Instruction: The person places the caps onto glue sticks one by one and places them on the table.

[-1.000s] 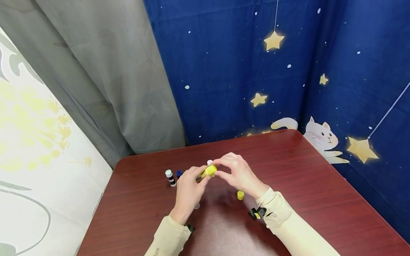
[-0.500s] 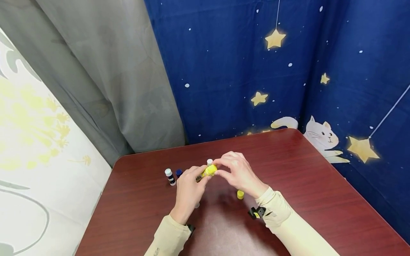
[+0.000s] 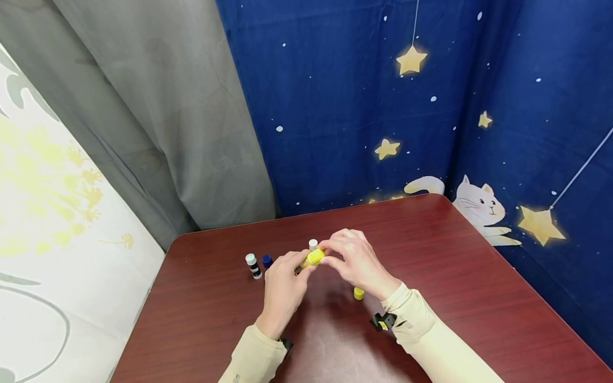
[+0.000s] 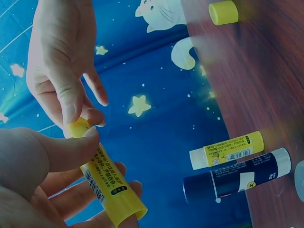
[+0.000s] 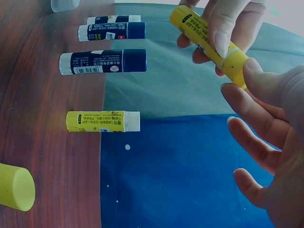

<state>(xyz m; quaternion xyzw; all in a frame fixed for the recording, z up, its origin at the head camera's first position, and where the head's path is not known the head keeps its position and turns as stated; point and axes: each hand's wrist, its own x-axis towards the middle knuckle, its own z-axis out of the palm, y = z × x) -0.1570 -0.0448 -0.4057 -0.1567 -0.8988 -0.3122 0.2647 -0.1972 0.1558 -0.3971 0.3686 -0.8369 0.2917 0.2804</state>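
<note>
My left hand (image 3: 282, 287) grips the barrel of a yellow glue stick (image 3: 313, 258), held tilted above the table. The fingertips of my right hand (image 3: 360, 260) pinch its yellow end. Dark print and a barcode show on the barrel in the left wrist view, and its lower end there has a hollow rim. Just beyond the hands stands a second yellow glue stick (image 5: 95, 121), uncapped, with a white top. A loose yellow cap (image 3: 358, 293) lies on the table below my right hand.
Several navy glue sticks (image 5: 102, 62) stand on the dark red table (image 3: 210, 319), left of the hands. A translucent piece (image 5: 65, 4) shows at the right wrist view's top edge. Grey and blue starry curtains (image 3: 335, 106) hang behind the table.
Both hands keep almost the same place around the yellow glue stick, with only slight shifts. The small pale thing by my left wrist is now hidden behind it.
</note>
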